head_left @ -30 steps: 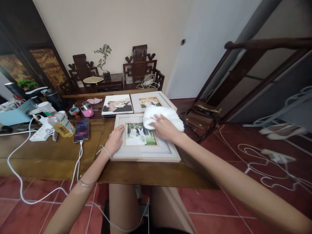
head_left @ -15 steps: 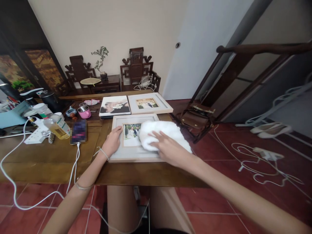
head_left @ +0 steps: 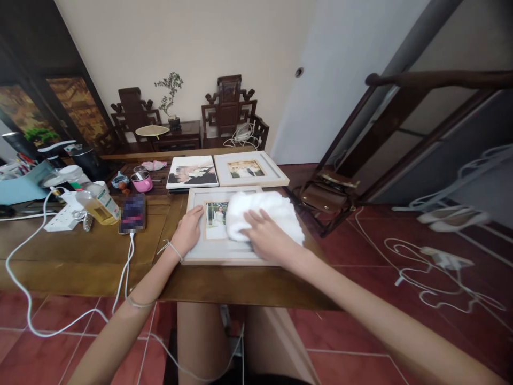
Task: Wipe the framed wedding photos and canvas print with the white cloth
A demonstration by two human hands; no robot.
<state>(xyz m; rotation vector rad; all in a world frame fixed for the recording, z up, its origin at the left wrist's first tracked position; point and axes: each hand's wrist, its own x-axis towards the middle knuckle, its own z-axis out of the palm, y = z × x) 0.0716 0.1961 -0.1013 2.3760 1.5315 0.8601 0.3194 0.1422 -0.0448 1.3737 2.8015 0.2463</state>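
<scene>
A pale wall (head_left: 256, 37) fills the top of the frame, and below it a brown wooden counter (head_left: 236, 286) crosses the picture from the left edge to just right of centre; the picture frame (head_left: 216, 230) lies flat near the counter's front edge, at centre, partly covered by a white cloth (head_left: 264, 203); the left hand (head_left: 189, 229) is half closed at its left border, touching it, though whether the fingers pinch underneath I cannot tell; the right hand (head_left: 268, 238) has hold of the cloth, fingers spread and bent over its top; a second frame (head_left: 249, 167) lies just behind.

The picture frame looks stiff and fairly light; its face, if glazed, is probably slippery and fragile, so the raised border at left and right seems the safest hold; the cloth looks soft, light and thick, easily gathered anywhere.
</scene>
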